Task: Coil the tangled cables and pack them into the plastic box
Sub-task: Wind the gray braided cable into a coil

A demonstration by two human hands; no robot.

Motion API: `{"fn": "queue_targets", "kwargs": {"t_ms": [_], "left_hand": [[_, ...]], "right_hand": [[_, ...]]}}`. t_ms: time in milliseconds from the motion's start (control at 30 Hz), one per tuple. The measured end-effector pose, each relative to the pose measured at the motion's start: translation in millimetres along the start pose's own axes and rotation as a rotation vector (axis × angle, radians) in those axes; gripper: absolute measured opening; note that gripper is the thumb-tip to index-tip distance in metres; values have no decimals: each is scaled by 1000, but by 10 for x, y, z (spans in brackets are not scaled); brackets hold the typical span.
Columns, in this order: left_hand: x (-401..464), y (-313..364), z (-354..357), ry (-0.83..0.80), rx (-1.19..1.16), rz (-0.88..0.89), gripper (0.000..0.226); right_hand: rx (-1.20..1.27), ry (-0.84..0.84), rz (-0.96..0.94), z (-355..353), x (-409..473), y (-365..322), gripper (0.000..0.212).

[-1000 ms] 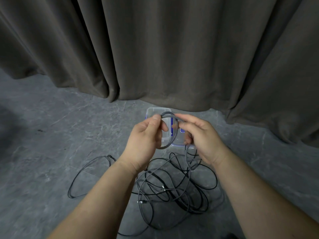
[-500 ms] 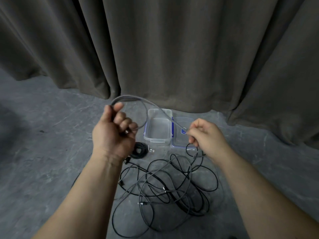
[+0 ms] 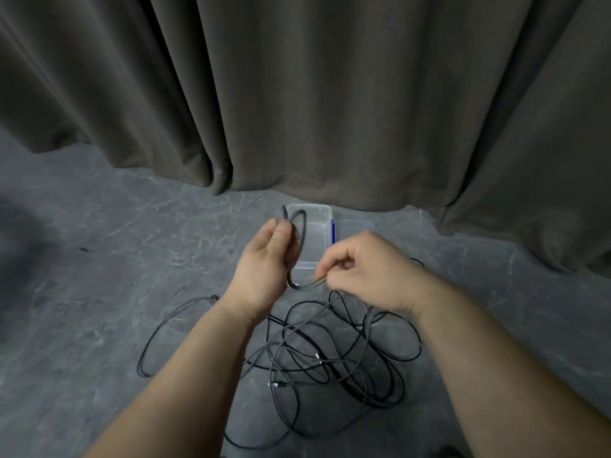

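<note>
While my left hand (image 3: 264, 266) grips a small loop of one grey cable (image 3: 299, 239) at the centre of the frame, my right hand (image 3: 370, 272) pinches the same cable just to the right of it, both in front of the one clear plastic box (image 3: 314, 223), whose single lid (image 3: 355, 226) lies just beside it on the right. Below my two hands the tangled cables (image 3: 330, 358) sprawl in one heap; I cannot count them. All this sits on a grey marbled floor (image 3: 99, 259), with a dark curtain (image 3: 297, 94) filling the upper frame.

Dark pleated curtain (image 3: 330, 94) hangs over grey marbled floor (image 3: 99, 276)
</note>
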State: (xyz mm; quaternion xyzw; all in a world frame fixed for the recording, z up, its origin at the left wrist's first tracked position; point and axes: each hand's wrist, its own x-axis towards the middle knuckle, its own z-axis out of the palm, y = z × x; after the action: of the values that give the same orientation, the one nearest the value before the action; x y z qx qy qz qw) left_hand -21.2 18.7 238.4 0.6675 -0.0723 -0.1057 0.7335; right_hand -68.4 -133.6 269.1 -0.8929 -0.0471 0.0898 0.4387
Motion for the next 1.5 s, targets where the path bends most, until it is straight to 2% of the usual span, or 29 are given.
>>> {"fn": "queue_targets", "kwargs": {"t_ms": [100, 200, 267, 333, 567, 700, 800, 867, 1000, 1067, 1200, 1300, 1367, 1500], "left_hand": [[-64, -11, 68, -71, 89, -37, 31], [-85, -26, 139, -190, -54, -104, 33], [-93, -30, 176, -241, -128, -139, 33], [-98, -21, 204, -260, -213, -167, 33], [-98, -32, 257, -232, -291, -187, 38], [-107, -34, 258, -206, -233, -113, 33], [-69, -38, 219, -106, -225, -98, 38], [-57, -20, 200, -99, -242, -103, 38], [-110, 14, 252, -161, -219, -136, 42], [-150, 19, 296, -174, -218, -167, 45], [-179, 28, 341, -191, -243, -193, 42], [-199, 19, 349, -192, -116, -103, 40], [-214, 6, 357, -200, -22, -28, 39], [-190, 6, 335, -187, 3, 22, 34]], "right_hand": [[163, 46, -68, -39, -3, -43, 33], [374, 237, -93, -24, 47, 51, 25], [389, 391, -69, -46, 86, 130, 19], [354, 475, -43, -59, 100, 184, 27], [387, 384, -12, -7, 121, 255, 29], [404, 358, 119, -15, 132, 309, 37], [619, 324, 118, -76, 116, 353, 23], [730, 353, 64, -80, 113, 358, 25], [690, 505, 42, 26, 160, 353, 14], [690, 485, 71, 85, 175, 344, 10], [673, 401, 146, 223, 198, 300, 27], [497, 473, 140, 311, 239, 323, 39], [428, 460, 113, 344, 249, 347, 43], [428, 534, 78, 312, 239, 357, 36]]}}
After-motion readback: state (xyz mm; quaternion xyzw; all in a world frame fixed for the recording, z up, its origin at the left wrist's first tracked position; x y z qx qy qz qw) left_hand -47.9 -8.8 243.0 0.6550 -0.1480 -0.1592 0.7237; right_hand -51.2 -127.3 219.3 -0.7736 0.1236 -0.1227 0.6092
